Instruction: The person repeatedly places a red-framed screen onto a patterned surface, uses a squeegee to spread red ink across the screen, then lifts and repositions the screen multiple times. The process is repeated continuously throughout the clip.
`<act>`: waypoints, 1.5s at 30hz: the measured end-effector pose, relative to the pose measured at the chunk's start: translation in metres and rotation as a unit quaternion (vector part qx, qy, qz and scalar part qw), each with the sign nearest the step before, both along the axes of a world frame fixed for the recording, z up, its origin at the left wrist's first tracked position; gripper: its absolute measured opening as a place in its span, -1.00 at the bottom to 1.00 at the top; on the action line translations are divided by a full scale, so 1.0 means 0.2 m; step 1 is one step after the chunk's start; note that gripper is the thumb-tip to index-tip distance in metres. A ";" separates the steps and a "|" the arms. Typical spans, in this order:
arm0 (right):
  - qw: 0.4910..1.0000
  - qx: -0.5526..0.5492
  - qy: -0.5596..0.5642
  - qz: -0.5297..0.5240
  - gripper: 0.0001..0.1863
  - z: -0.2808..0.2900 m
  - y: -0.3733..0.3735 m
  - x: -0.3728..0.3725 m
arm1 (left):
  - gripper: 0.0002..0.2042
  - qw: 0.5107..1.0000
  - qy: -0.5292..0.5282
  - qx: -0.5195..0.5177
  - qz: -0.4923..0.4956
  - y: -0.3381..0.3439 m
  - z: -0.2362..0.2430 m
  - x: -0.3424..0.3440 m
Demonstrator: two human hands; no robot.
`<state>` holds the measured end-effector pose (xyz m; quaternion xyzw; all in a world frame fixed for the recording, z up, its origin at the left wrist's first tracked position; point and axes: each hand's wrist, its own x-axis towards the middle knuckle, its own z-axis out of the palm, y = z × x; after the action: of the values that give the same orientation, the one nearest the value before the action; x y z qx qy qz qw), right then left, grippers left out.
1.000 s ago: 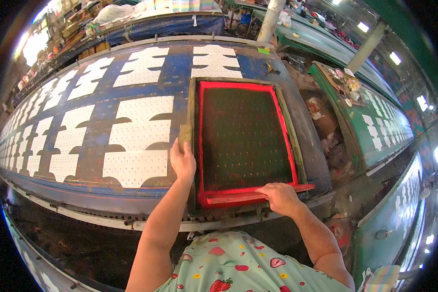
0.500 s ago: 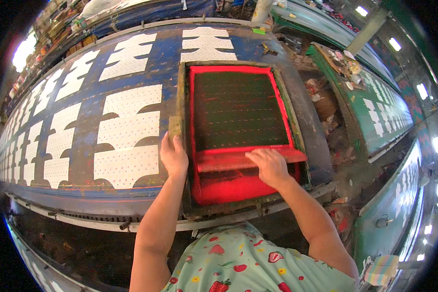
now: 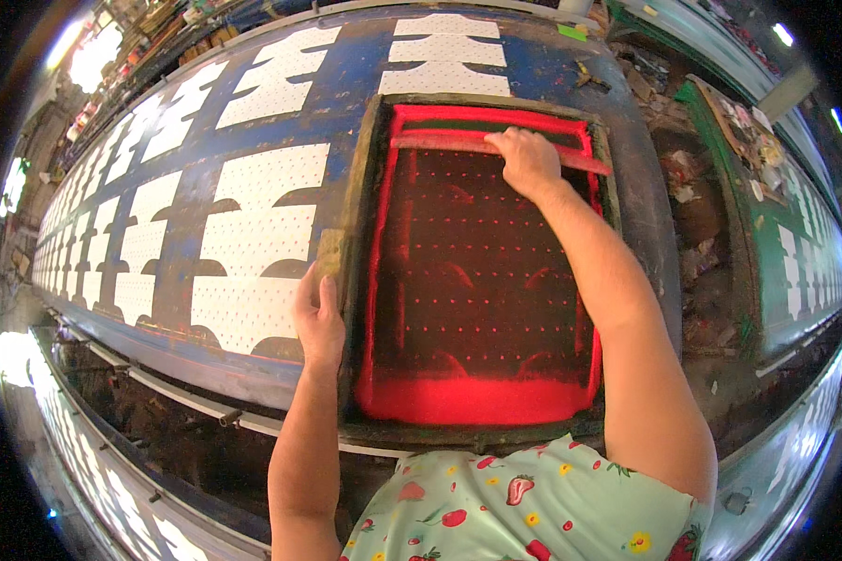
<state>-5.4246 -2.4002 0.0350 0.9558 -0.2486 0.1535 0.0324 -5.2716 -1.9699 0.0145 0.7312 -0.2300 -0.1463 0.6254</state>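
A wooden-framed printing screen [image 3: 477, 99] lies on the long table in front of me. My right hand [image 3: 529, 163] grips a long red-stained squeegee [image 3: 440, 142] near the far end of the screen. Below the squeegee, the dark mesh [image 3: 482, 248] shows rows of small red dots and a few curved red marks. Red ink [image 3: 477, 400] is pooled along the near end, with more red along the sides. My left hand [image 3: 320, 320] is closed at the frame's left side, by a small wooden block [image 3: 331, 251]; its fingertips are partly hidden.
White dotted fabric pieces [image 3: 262, 234] lie in rows on the blue-stained table [image 3: 182, 220] to the left and beyond the screen. A metal rail [image 3: 182, 393] runs along the near edge. Green tables [image 3: 767, 252] with more pieces and clutter stand to the right.
My right hand has pushed the squeegee from the near end to the far end of the screen. Dotted rows show more clearly in the mesh. My left hand stays at the frame's left side.
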 end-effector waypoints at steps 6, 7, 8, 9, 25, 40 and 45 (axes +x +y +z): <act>0.999 0.049 -0.003 -0.006 -0.49 0.10 -0.28 0.15 | -0.57 0.999 0.024 0.007 0.029 -0.02 0.00 -0.01; 0.999 0.041 -0.007 -0.007 -0.48 0.11 -0.31 0.17 | -0.57 0.999 0.021 0.010 0.027 -0.01 0.00 -0.01; 0.999 0.036 -0.011 -0.011 -0.48 0.10 -0.34 0.18 | -0.57 0.999 0.018 0.015 0.025 -0.01 -0.01 -0.01; 0.999 0.042 -0.026 -0.002 -0.48 0.09 -0.35 0.18 | -0.57 0.999 0.019 0.015 0.024 0.00 -0.02 0.00; 0.977 0.154 0.150 0.014 -0.58 0.30 0.20 -0.10 | -0.57 0.994 -0.078 0.071 0.038 -0.01 -0.02 0.01; 0.980 0.158 0.110 0.046 -0.61 0.26 1.83 -1.06 | -0.50 0.989 -0.132 0.042 0.045 -0.02 -0.19 0.12; 0.986 0.142 0.026 0.081 -0.53 0.18 2.00 -1.22 | -0.51 0.989 -0.129 0.051 0.042 -0.02 -0.19 0.11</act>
<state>-5.6692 -2.0001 0.0716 0.9713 -0.1892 0.0936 -0.1099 -5.2499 -1.9744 -0.0245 0.7840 -0.2697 -0.0360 0.5579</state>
